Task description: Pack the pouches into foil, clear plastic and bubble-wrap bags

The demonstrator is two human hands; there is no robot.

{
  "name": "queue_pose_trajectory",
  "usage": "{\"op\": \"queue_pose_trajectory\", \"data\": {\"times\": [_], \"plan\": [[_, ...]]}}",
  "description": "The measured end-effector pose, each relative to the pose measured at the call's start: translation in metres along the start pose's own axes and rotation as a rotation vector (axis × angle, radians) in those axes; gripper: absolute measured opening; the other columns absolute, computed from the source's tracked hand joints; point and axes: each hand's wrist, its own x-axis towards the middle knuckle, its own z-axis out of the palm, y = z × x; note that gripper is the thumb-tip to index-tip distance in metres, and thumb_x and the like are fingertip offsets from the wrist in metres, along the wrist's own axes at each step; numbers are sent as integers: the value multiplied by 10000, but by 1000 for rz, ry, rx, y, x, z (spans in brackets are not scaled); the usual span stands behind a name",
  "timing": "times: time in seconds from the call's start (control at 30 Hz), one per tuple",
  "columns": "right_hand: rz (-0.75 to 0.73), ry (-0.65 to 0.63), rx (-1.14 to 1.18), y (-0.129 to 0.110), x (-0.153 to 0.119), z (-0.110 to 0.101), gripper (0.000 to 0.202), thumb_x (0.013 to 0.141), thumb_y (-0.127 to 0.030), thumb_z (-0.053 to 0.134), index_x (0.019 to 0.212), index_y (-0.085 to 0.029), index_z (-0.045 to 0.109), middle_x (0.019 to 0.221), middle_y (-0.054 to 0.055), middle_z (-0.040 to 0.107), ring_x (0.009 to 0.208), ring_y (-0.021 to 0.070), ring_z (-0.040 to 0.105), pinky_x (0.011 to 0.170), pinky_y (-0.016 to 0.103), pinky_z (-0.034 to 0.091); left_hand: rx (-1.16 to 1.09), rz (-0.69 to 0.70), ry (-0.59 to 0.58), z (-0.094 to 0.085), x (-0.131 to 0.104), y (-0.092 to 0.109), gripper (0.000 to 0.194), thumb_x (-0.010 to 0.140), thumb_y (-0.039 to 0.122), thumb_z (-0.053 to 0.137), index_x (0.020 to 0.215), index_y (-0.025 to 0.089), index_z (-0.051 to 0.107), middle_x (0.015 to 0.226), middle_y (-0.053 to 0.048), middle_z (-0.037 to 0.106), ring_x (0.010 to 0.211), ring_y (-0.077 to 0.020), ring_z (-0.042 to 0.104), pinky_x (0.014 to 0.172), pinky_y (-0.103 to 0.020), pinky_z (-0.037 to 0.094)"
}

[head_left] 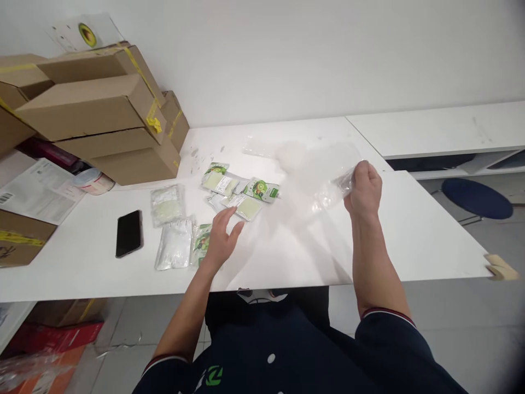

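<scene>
My right hand (364, 189) is closed around the edge of a clear plastic bag (324, 194), which trails to the left over the white table. Lower and to the left, my left hand (222, 236) has its fingers apart beside a loose pile of green and silver packets (246, 208), its fingertips close to the nearest one. Under and beside the left wrist lies another green packet (200, 243), next to a silver pouch (175, 244). Behind the pouch is a clear-wrapped pale green packet (168, 204).
Cardboard boxes (106, 115) are stacked at the back left. A black phone (128, 233) lies on the white table (283, 262), with a round tub (93, 181) behind it. A blue stool (476, 198) stands beyond the table's right side. A wooden piece (501, 267) sits at the right corner.
</scene>
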Motion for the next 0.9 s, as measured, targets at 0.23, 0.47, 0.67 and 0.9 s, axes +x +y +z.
{"op": "queue_pose_trajectory", "data": {"times": [0.23,0.47,0.67,0.9], "plan": [[332,-249,-58,-18,-58,-5,560,828,-793,444,694,-249,456,614,20,485,693,222,614,609,388,529,-942,-592,-535,67,31,31,795,803,744,549,1396,221,471,1364,-180,580,1119,-275,635,916,-413,508],[436,-394,-134,-3,-66,-12,628,766,-872,409,858,-266,548,642,-14,479,537,147,503,528,320,452,-1099,-719,-655,120,9,38,570,703,611,767,1074,194,653,1076,-84,674,828,-133,650,729,-263,497],[280,-323,-126,14,-57,-62,524,777,-767,533,797,-244,551,1018,88,676,819,234,654,635,416,531,-1273,-763,-493,107,19,31,377,624,410,863,830,143,696,772,-26,671,659,-103,621,634,-241,484],[283,-620,-481,34,-17,-123,219,765,-429,652,749,-215,608,1242,88,622,1058,253,617,841,436,518,-1094,-698,-136,62,36,21,365,735,454,760,864,161,586,908,-48,709,682,-195,711,632,-336,573]]}}
